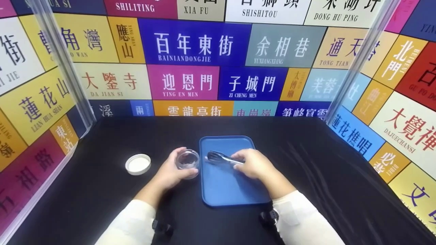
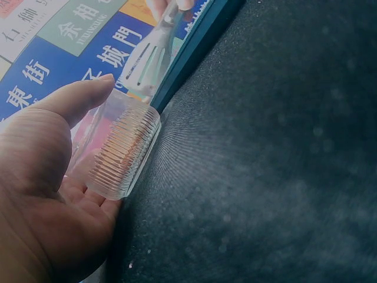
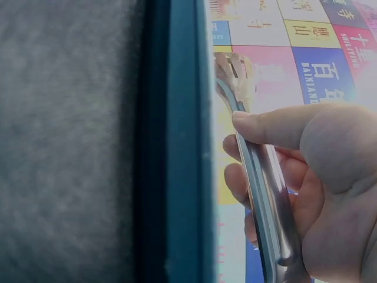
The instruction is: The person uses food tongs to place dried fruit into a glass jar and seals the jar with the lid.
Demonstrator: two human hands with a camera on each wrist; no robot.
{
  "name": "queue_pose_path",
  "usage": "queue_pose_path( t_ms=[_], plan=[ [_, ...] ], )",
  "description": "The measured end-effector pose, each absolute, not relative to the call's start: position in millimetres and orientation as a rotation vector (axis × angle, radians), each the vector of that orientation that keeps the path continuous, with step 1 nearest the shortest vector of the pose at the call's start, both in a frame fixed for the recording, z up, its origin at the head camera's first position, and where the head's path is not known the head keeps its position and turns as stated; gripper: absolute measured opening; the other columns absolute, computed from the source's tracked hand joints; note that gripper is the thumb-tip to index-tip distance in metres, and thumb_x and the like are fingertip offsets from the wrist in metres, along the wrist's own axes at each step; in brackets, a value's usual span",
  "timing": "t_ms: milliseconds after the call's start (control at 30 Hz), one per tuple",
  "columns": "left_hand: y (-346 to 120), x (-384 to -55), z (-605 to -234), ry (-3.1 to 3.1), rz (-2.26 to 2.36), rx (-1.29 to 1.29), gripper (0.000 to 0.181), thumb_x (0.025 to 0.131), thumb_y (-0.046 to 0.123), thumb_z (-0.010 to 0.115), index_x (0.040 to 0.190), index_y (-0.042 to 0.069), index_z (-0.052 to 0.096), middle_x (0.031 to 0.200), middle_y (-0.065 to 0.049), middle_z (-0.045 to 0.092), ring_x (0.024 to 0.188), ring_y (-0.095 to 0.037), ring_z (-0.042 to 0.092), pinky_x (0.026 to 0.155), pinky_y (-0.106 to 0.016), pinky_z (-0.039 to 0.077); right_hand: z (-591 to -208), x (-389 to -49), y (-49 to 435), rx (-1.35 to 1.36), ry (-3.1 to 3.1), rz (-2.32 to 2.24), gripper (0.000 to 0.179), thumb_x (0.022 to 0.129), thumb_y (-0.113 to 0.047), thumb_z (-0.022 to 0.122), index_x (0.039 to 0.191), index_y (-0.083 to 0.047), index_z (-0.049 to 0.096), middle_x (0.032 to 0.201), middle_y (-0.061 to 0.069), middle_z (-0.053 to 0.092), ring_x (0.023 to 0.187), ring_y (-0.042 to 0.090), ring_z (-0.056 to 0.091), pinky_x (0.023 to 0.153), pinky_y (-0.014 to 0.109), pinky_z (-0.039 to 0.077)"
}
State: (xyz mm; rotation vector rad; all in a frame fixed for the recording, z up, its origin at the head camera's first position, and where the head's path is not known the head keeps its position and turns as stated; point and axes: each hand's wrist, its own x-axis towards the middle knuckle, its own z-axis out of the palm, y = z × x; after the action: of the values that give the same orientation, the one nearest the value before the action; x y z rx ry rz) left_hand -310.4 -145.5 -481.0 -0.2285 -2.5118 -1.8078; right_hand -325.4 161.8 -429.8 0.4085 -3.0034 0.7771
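My left hand (image 1: 173, 172) grips a clear, ribbed jar (image 1: 188, 159) from its left side, thumb on the near side. The jar's mouth faces up, just left of the blue tray (image 1: 218, 194). In the left wrist view the ribbed jar wall (image 2: 126, 153) shows between thumb and fingers. Over the tray, my right hand (image 1: 253, 163) holds metal tongs (image 1: 221, 157), their slotted heads pointing left toward the jar. The right wrist view shows the tongs' handles (image 3: 268, 206) squeezed close together between thumb and fingers. I see nothing between the slotted heads (image 3: 237, 73).
A round white lid (image 1: 138, 164) lies on the black tablecloth (image 1: 153, 136), left of my left hand. Panels with printed place names (image 1: 190, 41) stand behind the table and on both sides. Clear plastic posts (image 1: 354, 61) rise at the back corners.
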Motion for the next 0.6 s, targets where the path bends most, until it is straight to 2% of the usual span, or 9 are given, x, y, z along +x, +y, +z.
queue_pose_path(
  t_ms=[600],
  plan=[
    [-145.6,-310.3,-480.9,-2.534,-1.798,-0.202,0.097,0.080,0.026,0.096,0.160,0.014,0.043,0.156,-0.015,0.058,0.142,-0.035,0.057,0.127,-0.055,0.039,-406.1,-315.4,159.4,0.367,-2.928,0.837,0.036,0.097,-0.022,0.079,0.133,-0.021,0.077,0.138,0.006,0.074,0.134,0.029,0.066,0.115,0.053,0.052]
  ],
)
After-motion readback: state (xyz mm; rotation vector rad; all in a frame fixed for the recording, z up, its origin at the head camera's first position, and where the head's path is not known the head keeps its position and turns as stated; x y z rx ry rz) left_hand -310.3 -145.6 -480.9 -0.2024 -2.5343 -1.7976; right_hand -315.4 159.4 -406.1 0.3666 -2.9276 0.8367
